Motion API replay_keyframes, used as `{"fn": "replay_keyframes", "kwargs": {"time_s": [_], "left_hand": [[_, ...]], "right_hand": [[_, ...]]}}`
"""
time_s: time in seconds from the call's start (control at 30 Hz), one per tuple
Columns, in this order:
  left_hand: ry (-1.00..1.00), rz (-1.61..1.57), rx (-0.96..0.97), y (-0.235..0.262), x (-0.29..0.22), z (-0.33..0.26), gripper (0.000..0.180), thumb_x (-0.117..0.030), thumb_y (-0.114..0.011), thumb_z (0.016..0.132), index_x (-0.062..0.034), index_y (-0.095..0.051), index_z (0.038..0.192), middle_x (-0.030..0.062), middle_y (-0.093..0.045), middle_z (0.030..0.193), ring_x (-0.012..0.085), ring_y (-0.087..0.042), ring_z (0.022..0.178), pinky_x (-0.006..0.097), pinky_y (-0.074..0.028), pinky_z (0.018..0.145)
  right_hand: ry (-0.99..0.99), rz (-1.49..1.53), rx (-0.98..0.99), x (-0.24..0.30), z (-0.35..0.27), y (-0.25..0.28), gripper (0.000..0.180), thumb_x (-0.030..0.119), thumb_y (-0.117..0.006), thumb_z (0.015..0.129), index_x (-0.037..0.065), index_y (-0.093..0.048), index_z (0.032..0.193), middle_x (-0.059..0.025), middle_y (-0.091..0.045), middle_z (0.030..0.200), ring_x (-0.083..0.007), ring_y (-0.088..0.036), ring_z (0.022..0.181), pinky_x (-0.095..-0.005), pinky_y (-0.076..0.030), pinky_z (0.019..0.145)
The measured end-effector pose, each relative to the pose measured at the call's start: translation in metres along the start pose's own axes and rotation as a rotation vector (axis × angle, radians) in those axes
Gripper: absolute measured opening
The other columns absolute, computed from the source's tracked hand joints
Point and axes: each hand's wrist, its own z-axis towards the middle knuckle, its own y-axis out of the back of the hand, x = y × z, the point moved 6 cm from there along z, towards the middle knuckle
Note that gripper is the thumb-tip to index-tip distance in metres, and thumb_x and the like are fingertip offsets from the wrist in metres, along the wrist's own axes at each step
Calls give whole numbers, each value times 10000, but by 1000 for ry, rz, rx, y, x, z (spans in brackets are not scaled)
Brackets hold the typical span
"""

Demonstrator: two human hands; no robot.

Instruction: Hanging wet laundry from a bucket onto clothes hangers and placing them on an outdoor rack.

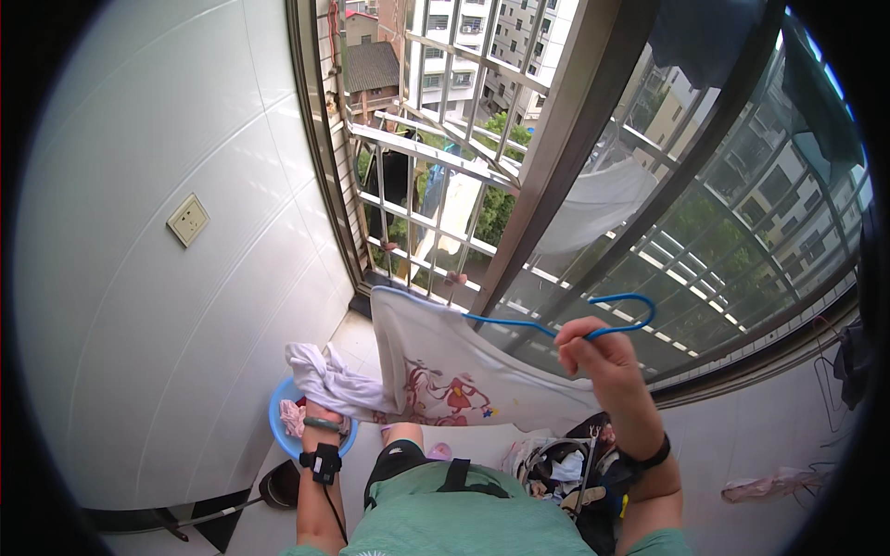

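Observation:
Raised in front of the window, my right hand (598,350) is closed around the neck of a blue hanger (519,322), just below its hook. From the hanger spreads a white shirt (436,361) with a red cartoon print, one shoulder up at the left. Low on the left, my left hand (320,408) reaches into a bunched white cloth (334,375) whose folds gather at it; the fingers are hidden in the fabric. Whether this cloth is part of the shirt, I cannot tell. Beneath that hand stands a blue basin (277,419) with a pink cloth (292,419) inside.
A barred window (436,167) with sliding glass rises ahead, with laundry hanging outside. The white wall (167,315) at left carries a socket (188,221). By my right side sits a pile of clothes and hangers (565,468). A long-handled tool (222,512) lies at lower left.

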Motion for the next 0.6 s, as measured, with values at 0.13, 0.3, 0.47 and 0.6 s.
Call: {"fn": "replay_keyframes", "kwargs": {"time_s": [0.13, 0.3, 0.47, 0.6], "left_hand": [[-115, 463, 41, 7, -33, -4, 434, -386, -428, 880, -64, -459, 1170, 117, -469, 1224, 235, -481, 1091, 330, -369, 962], [117, -475, 108, -55, -103, 66, 507, -472, -314, 908, -49, -472, 1139, 103, -496, 1200, 249, -486, 1066, 380, -374, 957], [301, -617, 95, -80, -144, 159, 550, -511, -287, 905, -45, -461, 1138, 88, -525, 1153, 258, -505, 1027, 386, -378, 949], [-100, 360, 396, -133, -214, 234, 498, -486, -304, 902, -67, -382, 1160, 125, -471, 1178, 238, -487, 1046, 400, -439, 892]], "right_hand": [[-5, 194, 101, -42, 41, -28, 126, 54, -457, 898, -3, -544, 969, -5, -485, 726, -62, -415, 648, -186, -353, 578], [35, 232, 158, -49, 117, -52, 143, 130, -487, 902, 10, -552, 943, -6, -501, 720, -70, -445, 644, -193, -357, 574], [153, 237, 169, -22, 215, -63, 125, 81, -468, 905, 3, -543, 966, 5, -474, 720, -62, -407, 640, -188, -347, 565], [233, 203, 100, 5, 301, -61, 137, 93, -471, 905, -6, -544, 965, 5, -485, 728, -60, -413, 630, -190, -354, 558]]}}
